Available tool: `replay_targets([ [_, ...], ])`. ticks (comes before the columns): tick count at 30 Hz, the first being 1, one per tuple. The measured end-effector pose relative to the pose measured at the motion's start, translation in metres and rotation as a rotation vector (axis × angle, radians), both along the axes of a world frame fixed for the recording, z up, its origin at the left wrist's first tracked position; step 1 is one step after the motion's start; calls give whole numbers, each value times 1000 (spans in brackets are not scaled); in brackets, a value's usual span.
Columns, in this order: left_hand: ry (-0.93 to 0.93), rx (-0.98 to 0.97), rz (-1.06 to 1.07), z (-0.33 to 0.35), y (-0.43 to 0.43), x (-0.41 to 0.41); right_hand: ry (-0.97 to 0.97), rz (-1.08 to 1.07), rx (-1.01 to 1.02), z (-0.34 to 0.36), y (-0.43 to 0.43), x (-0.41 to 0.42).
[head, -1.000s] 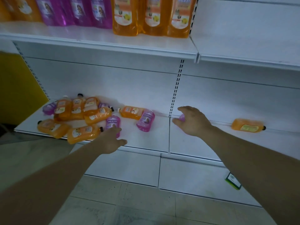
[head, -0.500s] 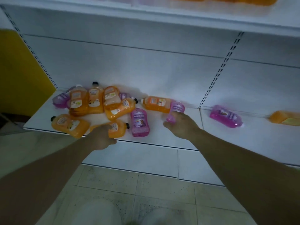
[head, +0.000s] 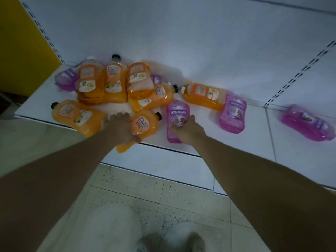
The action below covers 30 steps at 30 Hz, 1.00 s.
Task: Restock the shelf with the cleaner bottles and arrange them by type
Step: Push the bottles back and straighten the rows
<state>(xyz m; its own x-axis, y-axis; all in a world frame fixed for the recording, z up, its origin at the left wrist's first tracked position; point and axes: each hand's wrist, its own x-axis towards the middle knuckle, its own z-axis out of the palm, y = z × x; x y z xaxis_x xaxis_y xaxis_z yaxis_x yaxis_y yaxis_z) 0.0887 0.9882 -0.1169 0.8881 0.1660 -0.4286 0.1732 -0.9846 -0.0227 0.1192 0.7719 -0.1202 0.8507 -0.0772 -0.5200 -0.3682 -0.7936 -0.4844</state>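
Both my hands are down on the white bottom shelf (head: pixel 227 142), centre of frame. Left hand (head: pixel 121 129) is wrapped around the lower body of an orange bottle (head: pixel 143 125) at the shelf's front edge; its base sticks out past the lip, black cap pointing upper right. Right hand (head: pixel 188 131) lies on a pink bottle (head: pixel 177 115) just right of that one, fingers over the label and lower body; can't tell if it's a full grip or only resting.

The other bottles all lie flat. Orange pile (head: pixel 112 82) sits in the upper left of the frame, above my left hand, with a pale purple bottle (head: pixel 66 79) at its left end. One orange bottle on its side (head: pixel 78 116) touches my left hand's left side. Another orange bottle (head: pixel 205 95) lies above my right hand. Second pink bottle (head: pixel 232 114) is near, right of my right hand; third pink bottle (head: pixel 307 122) lies well apart at the right edge.
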Motion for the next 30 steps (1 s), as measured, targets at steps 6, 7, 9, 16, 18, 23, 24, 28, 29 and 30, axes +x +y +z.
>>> replay_targets([
  [6, 26, -237, 196, 7, -21, -10, 109, -142, 103, 18, -26, -17],
  [7, 25, -276, 229, 9, -24, -13, 106, -174, 162, 22, -33, -28],
  [9, 49, -364, 283, 17, -31, -22, 67, -225, 227, 23, -46, -48],
  [16, 26, -702, 347, 27, -34, -56, -56, -362, 488, 67, -57, -103],
  [18, -26, -781, 351, 56, -39, -72, -108, -409, 563, 84, -58, -114],
  [23, -193, -982, 378, 128, -58, -115, -245, -378, 681, 130, -56, -146],
  [24, -234, -1017, 373, 140, -61, -124, -277, -369, 725, 140, -57, -151],
  [28, -347, -1193, 437, 185, -76, -157, -386, -301, 841, 183, -68, -169],
  [29, -381, -1230, 450, 197, -81, -165, -406, -280, 861, 193, -71, -172],
  [30, -421, -1256, 457, 209, -87, -173, -428, -260, 882, 203, -75, -175],
])
